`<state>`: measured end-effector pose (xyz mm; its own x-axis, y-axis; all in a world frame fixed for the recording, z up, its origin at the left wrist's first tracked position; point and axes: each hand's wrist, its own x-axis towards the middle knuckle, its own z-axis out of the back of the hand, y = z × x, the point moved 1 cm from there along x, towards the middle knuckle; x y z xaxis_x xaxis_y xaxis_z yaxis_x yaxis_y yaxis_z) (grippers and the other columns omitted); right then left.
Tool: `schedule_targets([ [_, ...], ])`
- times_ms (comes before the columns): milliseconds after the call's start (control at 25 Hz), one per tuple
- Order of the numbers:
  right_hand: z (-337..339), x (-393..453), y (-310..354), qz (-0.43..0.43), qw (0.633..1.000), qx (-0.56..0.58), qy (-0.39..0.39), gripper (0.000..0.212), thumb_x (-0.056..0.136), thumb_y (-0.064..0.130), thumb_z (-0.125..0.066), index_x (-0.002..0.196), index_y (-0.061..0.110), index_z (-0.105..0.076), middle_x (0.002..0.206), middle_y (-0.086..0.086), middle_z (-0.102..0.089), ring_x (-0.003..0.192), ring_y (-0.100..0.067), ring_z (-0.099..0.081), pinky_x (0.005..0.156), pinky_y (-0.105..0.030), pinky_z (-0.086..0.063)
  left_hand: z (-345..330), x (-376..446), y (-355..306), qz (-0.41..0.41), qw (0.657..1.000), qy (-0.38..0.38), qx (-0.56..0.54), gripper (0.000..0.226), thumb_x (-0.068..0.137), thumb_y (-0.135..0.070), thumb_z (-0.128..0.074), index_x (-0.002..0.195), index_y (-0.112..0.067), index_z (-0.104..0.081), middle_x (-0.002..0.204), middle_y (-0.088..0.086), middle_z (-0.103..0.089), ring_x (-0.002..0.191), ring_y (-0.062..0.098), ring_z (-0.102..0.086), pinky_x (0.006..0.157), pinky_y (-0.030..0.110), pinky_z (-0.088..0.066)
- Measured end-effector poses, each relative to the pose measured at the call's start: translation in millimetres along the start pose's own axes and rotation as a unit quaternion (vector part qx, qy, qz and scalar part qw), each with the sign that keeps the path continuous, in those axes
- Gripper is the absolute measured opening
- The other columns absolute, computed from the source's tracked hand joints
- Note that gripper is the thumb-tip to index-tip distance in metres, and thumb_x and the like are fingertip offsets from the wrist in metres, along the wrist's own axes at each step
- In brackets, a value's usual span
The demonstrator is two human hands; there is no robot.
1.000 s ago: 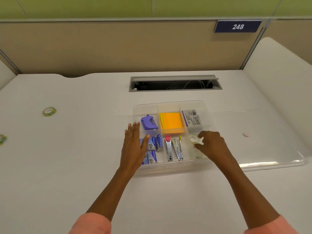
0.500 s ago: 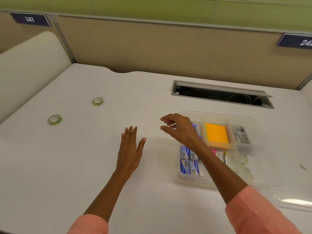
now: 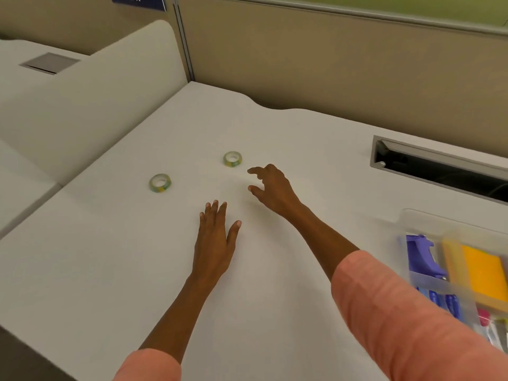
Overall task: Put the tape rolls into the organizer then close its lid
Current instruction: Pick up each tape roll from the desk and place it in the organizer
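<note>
The person is reaching across the white desk [image 3: 275,298] with the right hand [image 3: 270,188], thumb and fingers spread in an open curl and holding nothing; the shape looks readied to pinch a small ring from above. Just beyond the fingertips, at about eleven o'clock from that hand, the nearer tape roll [image 3: 232,159] is lying flat on the desk, close but not yet touched. A second tape roll [image 3: 160,183] is lying flat farther off, at about nine o'clock from the same hand, well apart from the first. The left hand [image 3: 215,243] is resting palm down on the desk with fingers straight and together, empty, probably bracing the body while the other arm is stretching across. The clear organizer [image 3: 428,224] is sitting at three o'clock at the edge of view, blurred, its compartments showing purple, orange and blue items; its lid cannot be made out here. Both rolls are outside the organizer, so the pick-ups and the lid closing appear to be ahead.
</note>
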<state>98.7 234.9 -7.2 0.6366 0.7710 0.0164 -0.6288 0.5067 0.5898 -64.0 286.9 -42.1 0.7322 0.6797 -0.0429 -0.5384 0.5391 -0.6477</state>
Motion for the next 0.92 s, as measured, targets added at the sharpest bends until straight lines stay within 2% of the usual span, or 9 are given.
schedule_targets([
  [160, -28, 50, 4, 0.004, 0.995, -0.100, 0.003, 0.045, 0.092, 0.021, -0.047, 0.136, 0.019, -0.037, 0.120, -0.022, -0.047, 0.107, -0.037, -0.049, 0.090, -0.048, -0.047, -3, 8, 21, 0.013, 1.000, 0.007, -0.004, 0.059, 0.092, -0.040, -0.034, 0.142, -0.022, -0.010, 0.157, 0.002, -0.005, 0.144, 0.020, 0.005, 0.116, 0.038, -0.010],
  [280, -41, 70, 3, 0.001, 0.985, -0.168, 0.028, 0.045, 0.094, 0.023, -0.041, 0.138, 0.023, -0.031, 0.123, -0.021, -0.043, 0.109, -0.037, -0.046, 0.089, -0.048, -0.042, -6, 8, 29, -0.015, 1.000, 0.001, 0.008, 0.058, 0.092, -0.040, -0.034, 0.142, -0.022, -0.009, 0.156, 0.001, -0.004, 0.138, 0.009, 0.012, 0.114, 0.030, -0.004],
  [360, -46, 76, 2, 0.001, 0.982, -0.187, 0.033, 0.043, 0.094, 0.024, -0.041, 0.137, 0.022, -0.034, 0.125, -0.021, -0.043, 0.110, -0.037, -0.045, 0.090, -0.048, -0.041, -6, 8, 31, -0.026, 1.000, -0.003, 0.004, 0.058, 0.093, -0.039, -0.034, 0.142, -0.023, -0.009, 0.156, 0.001, -0.004, 0.133, 0.005, 0.014, 0.113, 0.027, -0.002],
  [560, -37, 66, 2, 0.001, 0.989, -0.147, -0.027, 0.034, 0.084, 0.022, -0.061, 0.114, 0.008, -0.054, 0.118, -0.018, -0.049, 0.106, -0.034, -0.047, 0.086, -0.044, -0.044, -7, 8, 31, -0.042, 0.999, 0.003, 0.020, 0.058, 0.092, -0.040, -0.033, 0.142, -0.022, -0.010, 0.156, 0.003, -0.004, 0.137, 0.009, 0.014, 0.112, 0.027, 0.003],
  [720, -25, 43, -8, -0.022, 0.996, -0.081, -0.021, 0.024, 0.078, 0.019, -0.069, 0.097, 0.006, -0.063, 0.110, -0.015, -0.060, 0.105, -0.032, -0.051, 0.085, -0.041, -0.046, -8, 1, 19, -0.068, 0.997, -0.002, 0.019, 0.058, 0.092, -0.043, -0.031, 0.142, -0.021, -0.012, 0.156, 0.004, -0.007, 0.137, 0.008, 0.011, 0.113, 0.027, 0.004],
  [920, 2, -7, -22, -0.036, 0.997, 0.049, -0.053, 0.043, 0.069, 0.021, -0.076, 0.107, 0.011, -0.058, 0.109, -0.012, -0.064, 0.098, -0.030, -0.059, 0.080, -0.038, -0.047, -12, -18, -22, -0.067, 0.998, 0.004, -0.010, 0.058, 0.091, -0.040, -0.037, 0.141, -0.024, -0.014, 0.156, 0.001, -0.005, 0.134, 0.007, 0.015, 0.114, 0.031, -0.002],
])
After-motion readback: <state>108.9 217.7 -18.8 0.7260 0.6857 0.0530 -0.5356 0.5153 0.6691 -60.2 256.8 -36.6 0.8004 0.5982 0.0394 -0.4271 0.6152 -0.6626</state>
